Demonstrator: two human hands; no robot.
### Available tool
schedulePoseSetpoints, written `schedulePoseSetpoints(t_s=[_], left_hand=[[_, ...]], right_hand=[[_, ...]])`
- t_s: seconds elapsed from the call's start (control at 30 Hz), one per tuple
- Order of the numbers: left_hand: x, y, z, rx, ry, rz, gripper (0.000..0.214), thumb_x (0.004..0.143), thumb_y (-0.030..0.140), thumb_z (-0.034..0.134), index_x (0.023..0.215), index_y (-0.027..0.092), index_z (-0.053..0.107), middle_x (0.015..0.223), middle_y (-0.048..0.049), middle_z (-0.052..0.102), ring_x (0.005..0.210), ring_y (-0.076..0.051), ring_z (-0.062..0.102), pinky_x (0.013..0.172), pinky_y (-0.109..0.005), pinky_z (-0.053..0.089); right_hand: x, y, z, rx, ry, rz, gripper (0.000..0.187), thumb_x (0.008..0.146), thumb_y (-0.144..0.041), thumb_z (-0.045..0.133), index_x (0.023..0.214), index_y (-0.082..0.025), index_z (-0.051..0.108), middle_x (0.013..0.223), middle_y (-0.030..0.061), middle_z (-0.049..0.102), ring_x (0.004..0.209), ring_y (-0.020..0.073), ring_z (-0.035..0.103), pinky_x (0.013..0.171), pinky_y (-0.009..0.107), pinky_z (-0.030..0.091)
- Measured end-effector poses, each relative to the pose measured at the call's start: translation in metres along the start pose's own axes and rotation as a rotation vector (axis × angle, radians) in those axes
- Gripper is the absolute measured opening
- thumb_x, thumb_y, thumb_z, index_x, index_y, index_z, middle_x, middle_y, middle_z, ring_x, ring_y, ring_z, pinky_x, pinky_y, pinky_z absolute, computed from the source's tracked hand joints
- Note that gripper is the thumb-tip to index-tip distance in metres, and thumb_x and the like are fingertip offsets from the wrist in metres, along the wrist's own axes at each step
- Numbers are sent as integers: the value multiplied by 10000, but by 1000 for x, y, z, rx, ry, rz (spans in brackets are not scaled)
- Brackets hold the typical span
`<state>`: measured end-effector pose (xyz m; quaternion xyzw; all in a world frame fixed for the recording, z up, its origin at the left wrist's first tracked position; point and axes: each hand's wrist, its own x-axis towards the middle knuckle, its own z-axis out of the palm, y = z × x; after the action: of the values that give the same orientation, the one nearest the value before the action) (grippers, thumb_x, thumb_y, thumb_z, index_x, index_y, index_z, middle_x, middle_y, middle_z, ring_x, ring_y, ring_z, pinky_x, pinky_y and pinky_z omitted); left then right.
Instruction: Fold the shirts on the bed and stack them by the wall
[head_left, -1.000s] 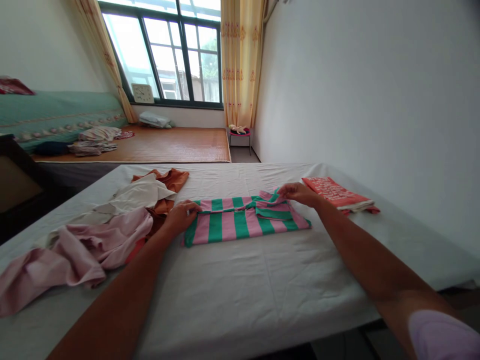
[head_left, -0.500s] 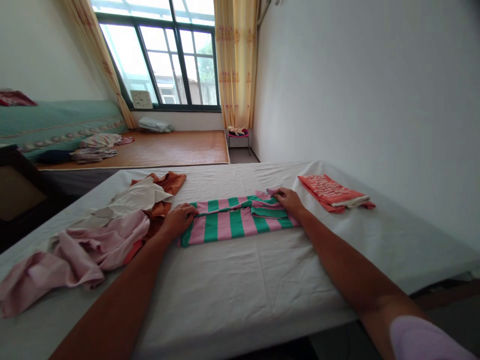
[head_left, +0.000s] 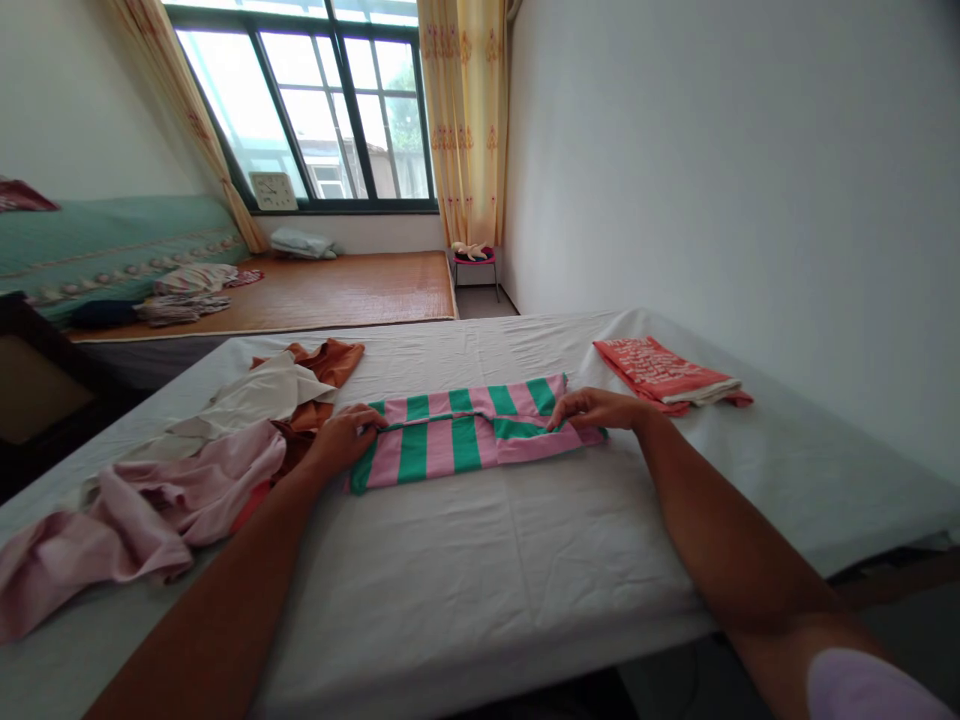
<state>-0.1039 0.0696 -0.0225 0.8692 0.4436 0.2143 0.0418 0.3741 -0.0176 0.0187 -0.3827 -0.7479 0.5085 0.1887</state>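
A pink and green striped shirt lies folded into a long strip on the white-covered table, its two long edges meeting along the middle. At its left end, my left hand has its fingers closed on the cloth by the seam of the fold. My right hand is bent down over the right end, thumb and fingertips pinching the fabric near the middle line. Both forearms reach in from the front edge.
To the left lie crumpled pink, cream and rust-brown garments. A folded coral-red garment rests at the right, near the wall. Behind the table stands a low bed with a brown mat.
My right hand has moved from the far right edge toward the front, onto the middle line. The small folded flap at the right end now lies flat. My left hand stays at the left end.
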Motion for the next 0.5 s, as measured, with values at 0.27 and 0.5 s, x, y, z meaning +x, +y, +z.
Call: schedulePoseSetpoints(t_s=[0.27,0.5], left_hand=[[1,7,-4,-42,-8,-13,283,786,313,462,875,224,716,958,-53,694,952,-223,612,908,-356,468],[0,8,-5,-39,-6,4,279,788,312,463,878,227,713,957,-51,694,945,-228,616,887,-355,475]], right_hand=[[25,23,10,-180,660,144,376,812,-513,531,672,-164,526,551,-55,451,490,81,400,450,201,292],[30,20,15,-370,865,244,141,798,-294,562,874,-180,596,679,1,614,594,134,559,548,227,426]])
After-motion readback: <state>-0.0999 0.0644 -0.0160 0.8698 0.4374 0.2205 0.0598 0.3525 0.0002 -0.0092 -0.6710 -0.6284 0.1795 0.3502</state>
